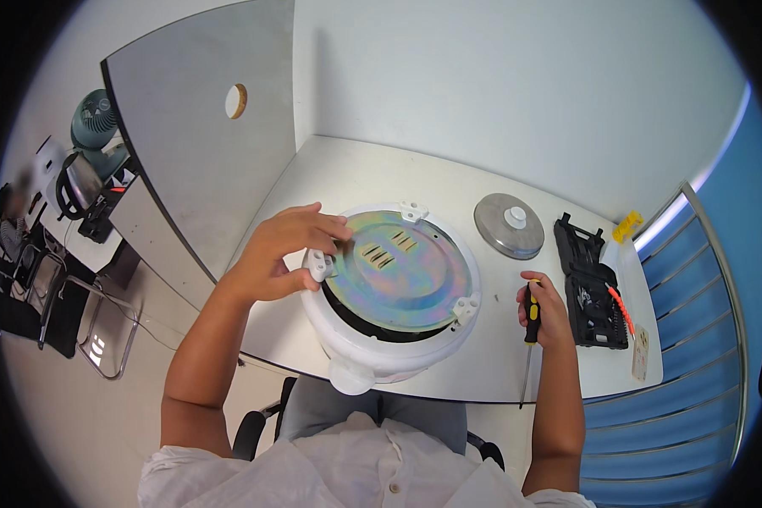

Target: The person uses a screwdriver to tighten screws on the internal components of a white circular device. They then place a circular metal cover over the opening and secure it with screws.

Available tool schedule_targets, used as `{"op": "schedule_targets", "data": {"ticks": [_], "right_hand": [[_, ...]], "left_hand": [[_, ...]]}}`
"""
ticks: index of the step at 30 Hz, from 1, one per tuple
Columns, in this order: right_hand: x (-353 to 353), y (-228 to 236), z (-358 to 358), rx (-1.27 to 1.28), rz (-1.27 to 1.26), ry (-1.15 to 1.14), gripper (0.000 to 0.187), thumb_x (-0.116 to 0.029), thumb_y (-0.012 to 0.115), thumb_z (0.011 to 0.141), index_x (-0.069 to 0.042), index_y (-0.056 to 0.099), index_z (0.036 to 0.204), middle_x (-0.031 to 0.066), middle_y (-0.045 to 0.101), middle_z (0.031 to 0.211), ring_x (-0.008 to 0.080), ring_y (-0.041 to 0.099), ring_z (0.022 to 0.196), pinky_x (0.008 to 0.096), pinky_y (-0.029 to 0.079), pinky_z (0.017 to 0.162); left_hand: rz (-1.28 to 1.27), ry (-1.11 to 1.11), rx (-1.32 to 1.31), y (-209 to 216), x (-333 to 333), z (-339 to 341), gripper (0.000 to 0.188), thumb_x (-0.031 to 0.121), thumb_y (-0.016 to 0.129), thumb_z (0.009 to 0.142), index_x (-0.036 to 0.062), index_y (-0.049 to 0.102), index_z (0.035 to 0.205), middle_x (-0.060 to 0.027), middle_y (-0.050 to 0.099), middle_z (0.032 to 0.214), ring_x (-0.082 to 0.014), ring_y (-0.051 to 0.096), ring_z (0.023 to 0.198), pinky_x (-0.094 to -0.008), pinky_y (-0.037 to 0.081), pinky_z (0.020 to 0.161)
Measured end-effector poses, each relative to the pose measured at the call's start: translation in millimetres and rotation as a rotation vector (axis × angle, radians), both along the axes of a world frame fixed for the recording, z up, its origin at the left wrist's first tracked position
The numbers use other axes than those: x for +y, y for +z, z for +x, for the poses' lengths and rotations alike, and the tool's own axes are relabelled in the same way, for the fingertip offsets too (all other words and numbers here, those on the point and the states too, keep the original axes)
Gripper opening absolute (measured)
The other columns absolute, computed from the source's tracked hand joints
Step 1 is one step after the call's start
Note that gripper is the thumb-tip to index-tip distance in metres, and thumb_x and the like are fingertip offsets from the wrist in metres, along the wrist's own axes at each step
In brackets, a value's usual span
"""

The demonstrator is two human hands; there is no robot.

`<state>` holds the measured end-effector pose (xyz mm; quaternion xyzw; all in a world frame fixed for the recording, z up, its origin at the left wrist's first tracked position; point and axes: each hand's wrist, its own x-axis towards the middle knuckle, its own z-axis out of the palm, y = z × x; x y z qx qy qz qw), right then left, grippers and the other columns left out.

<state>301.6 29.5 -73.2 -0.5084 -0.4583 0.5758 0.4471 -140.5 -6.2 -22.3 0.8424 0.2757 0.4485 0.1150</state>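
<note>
A white round electric cooker (353,347) lies bottom up on the table in front of me. Its shiny metal base plate (415,288) has slots, and a dark gap shows between the plate's near edge and the white shell. White plastic feet (466,308) sit around the rim. My left hand (292,250) is at the left foot (319,265), thumb on the near side and fingers curled over the plate's edge; the fingertips are partly hidden. Farther right, my right hand (548,311) is closed round a black and yellow screwdriver (531,317), its shaft pointing toward me.
A metal lid (509,225) with a white knob lies behind the right hand. At right are an open black tool case (591,296), a red-orange tool (621,309), a yellow item (626,227) and a small pale plate (641,353). A grey partition (203,135) stands left; metal railing (720,279) runs right.
</note>
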Motion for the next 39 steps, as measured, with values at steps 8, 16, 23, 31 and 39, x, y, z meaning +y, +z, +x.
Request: {"op": "schedule_targets", "data": {"ticks": [8, 16, 23, 31, 39], "right_hand": [[-69.9, 85.8, -45.1, -0.005, 0.489, 0.219, 0.03, -0.019, 0.057, 0.08, -0.002, 0.052, 0.104, 0.0085, 0.055, 0.076, 0.0113, 0.052, 0.056, 0.0226, 0.042, 0.048], [-78.5, 102.7, -91.0, -0.732, 1.027, 0.233, 0.045, -0.018, 0.077, 0.072, -0.008, 0.058, 0.112, 0.0091, 0.054, 0.083, 0.0203, 0.056, 0.07, 0.0277, 0.045, 0.06], [-56.5, 100.1, -113.9, -0.731, 1.011, 0.146, 0.034, -0.008, 0.076, 0.069, -0.005, 0.062, 0.099, 0.0056, 0.062, 0.086, 0.014, 0.059, 0.077, 0.0261, 0.047, 0.069], [-48.5, 120.1, -113.5, -0.697, 0.892, 0.235, 0.032, -0.004, 0.075, 0.064, -0.004, 0.062, 0.094, 0.0027, 0.061, 0.081, 0.0111, 0.054, 0.073, 0.0241, 0.045, 0.068], [-40.8, 122.1, -110.1, -0.661, 0.854, 0.242, 0.039, 0.002, 0.075, 0.058, -0.004, 0.062, 0.094, 0.0032, 0.061, 0.081, 0.0114, 0.055, 0.075, 0.0239, 0.045, 0.07]], "left_hand": [[0.13, 0.008, -0.255, -5.5, 8.5, 15.2, 0.051, 0.053, 0.061, 0.081, 0.0026, 0.06, 0.086, -0.0116, 0.067, 0.09, -0.0282, 0.065, 0.088, -0.0386, 0.051, 0.083], [0.028, 0.087, -0.457, -16.4, -1.0, 27.9, 0.054, 0.054, 0.058, 0.084, 0.0001, 0.059, 0.089, -0.0121, 0.065, 0.089, -0.025, 0.064, 0.091, -0.0372, 0.049, 0.085], [-0.073, 0.014, -0.449, -12.1, 4.3, 25.2, 0.058, 0.057, 0.061, 0.081, 0.0, 0.061, 0.093, -0.0118, 0.066, 0.094, -0.0244, 0.063, 0.094, -0.0362, 0.048, 0.086], [-0.159, -0.352, -0.291, -19.1, 37.2, 1.9, 0.067, 0.062, 0.063, 0.075, 0.0029, 0.064, 0.106, -0.0155, 0.061, 0.117, -0.0286, 0.054, 0.116, -0.0424, 0.044, 0.095], [-0.282, -0.408, -0.413, -17.0, 46.9, 21.6, 0.076, 0.066, 0.067, 0.068, 0.0032, 0.065, 0.11, -0.0173, 0.058, 0.122, -0.0322, 0.051, 0.12, -0.0456, 0.034, 0.104]]}}
